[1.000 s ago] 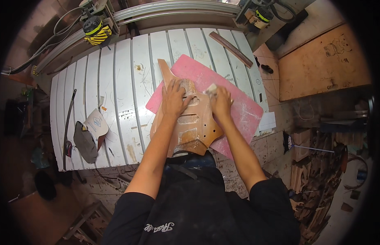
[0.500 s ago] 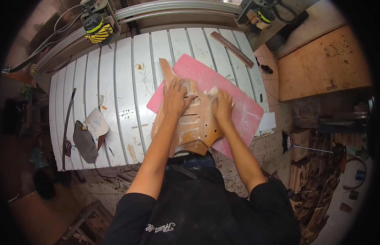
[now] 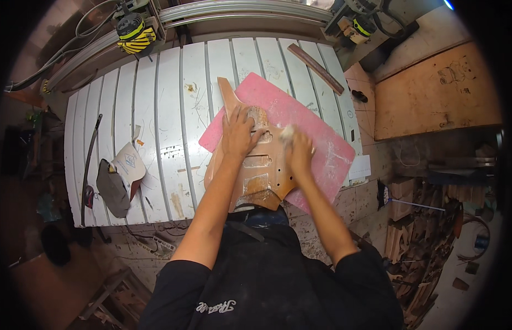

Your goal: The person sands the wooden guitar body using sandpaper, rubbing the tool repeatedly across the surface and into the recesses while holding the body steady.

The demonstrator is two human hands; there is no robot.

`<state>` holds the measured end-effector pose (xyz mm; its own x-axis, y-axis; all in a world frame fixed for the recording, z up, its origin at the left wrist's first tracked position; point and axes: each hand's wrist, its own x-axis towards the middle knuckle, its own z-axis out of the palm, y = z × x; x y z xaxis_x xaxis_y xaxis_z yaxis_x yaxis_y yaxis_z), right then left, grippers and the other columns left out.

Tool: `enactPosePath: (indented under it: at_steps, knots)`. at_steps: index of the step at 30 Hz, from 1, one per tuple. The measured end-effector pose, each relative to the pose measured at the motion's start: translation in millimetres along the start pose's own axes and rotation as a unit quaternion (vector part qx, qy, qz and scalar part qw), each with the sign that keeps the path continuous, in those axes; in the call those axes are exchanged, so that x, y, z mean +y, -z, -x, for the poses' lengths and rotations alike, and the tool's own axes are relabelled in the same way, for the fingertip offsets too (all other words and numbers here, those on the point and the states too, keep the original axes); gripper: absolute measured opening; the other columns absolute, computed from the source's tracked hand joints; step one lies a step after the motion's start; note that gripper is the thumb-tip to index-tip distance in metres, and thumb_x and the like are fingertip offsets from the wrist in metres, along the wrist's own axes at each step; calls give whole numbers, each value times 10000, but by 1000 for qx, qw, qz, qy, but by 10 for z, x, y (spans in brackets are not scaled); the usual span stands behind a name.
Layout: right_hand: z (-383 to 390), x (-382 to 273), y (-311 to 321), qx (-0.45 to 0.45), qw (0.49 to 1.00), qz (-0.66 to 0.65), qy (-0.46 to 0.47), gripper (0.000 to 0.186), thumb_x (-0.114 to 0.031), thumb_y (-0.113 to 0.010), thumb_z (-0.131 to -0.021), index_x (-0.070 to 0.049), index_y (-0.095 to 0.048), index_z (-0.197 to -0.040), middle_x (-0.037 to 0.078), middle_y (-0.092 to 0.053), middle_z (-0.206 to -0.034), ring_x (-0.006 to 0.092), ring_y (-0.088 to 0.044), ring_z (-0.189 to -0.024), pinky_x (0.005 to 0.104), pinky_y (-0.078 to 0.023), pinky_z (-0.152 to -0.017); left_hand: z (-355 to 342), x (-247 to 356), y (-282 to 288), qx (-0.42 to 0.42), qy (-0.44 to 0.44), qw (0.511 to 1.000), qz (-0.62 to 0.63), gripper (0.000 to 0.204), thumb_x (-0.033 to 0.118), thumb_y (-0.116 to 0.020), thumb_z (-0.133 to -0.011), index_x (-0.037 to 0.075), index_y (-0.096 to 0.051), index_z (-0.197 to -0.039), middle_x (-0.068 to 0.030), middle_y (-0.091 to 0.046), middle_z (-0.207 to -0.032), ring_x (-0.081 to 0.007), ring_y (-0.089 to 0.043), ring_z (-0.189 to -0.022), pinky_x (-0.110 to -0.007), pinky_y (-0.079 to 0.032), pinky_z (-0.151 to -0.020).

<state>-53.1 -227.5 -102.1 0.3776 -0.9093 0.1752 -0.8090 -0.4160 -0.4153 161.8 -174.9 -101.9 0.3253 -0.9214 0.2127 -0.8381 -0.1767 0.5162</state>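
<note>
A brown wooden electric-guitar body [image 3: 271, 169] lies before me with its long horn pointing away; it has routed pockets and several small holes. My left hand [image 3: 239, 135] rests on its upper left part, fingers spread flat on the wood. At the right edge of the body, my right hand [image 3: 301, 157] is closed around a small whitish pad [image 3: 287, 132], blurred by motion. Whether it is sandpaper or a block I cannot tell. Under the body is a pink mat [image 3: 333, 144] dusted with white powder.
The white slatted table [image 3: 165, 132] bears a cap [image 3: 128, 165], a dark strip [image 3: 91, 148] at left and a brown wooden bar [image 3: 316, 69] at far right. Machine heads [image 3: 132, 33] hang from a metal rail beyond. Wood pieces [image 3: 415, 236] are piled at lower right.
My right hand has shifted slightly toward me along the guitar body's right edge, with the whitish pad. My left hand stays in place on the wood.
</note>
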Motion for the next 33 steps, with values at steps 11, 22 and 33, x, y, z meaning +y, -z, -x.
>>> enactPosePath:
  at_steps: [11,22,33]
  knots:
    - [-620,51,83,-48,998,-30,-18,444,-121,-668,-960,-54,-653,-1399,176,-650,-1417,397,-584,-1272,589,-437,-1083,16,-27,-61,38,-15,999,9,428,458,-807,-908,38,-738,-955,-131,-578,-1546,-383,-407,-1533,-659,-283,-1232]
    - [624,38,19,-72,996,36,34,330,-155,-655,-946,-52,-674,-1258,173,-634,-1419,437,-555,-1309,608,-412,-1073,-29,32,54,-16,0,1000,-7,462,500,-744,-948,57,-761,-1078,-116,-550,-1581,-344,-369,-1568,-644,-259,-1260]
    - [1205,-191,54,-70,989,-61,117,323,-198,-661,-960,-40,-674,-1242,211,-630,-1419,441,-551,-1290,612,-386,-1095,47,-29,-22,21,-2,1000,5,437,460,-806,-912,38,-735,-1003,-119,-578,-1545,-361,-400,-1546,-660,-280,-1236]
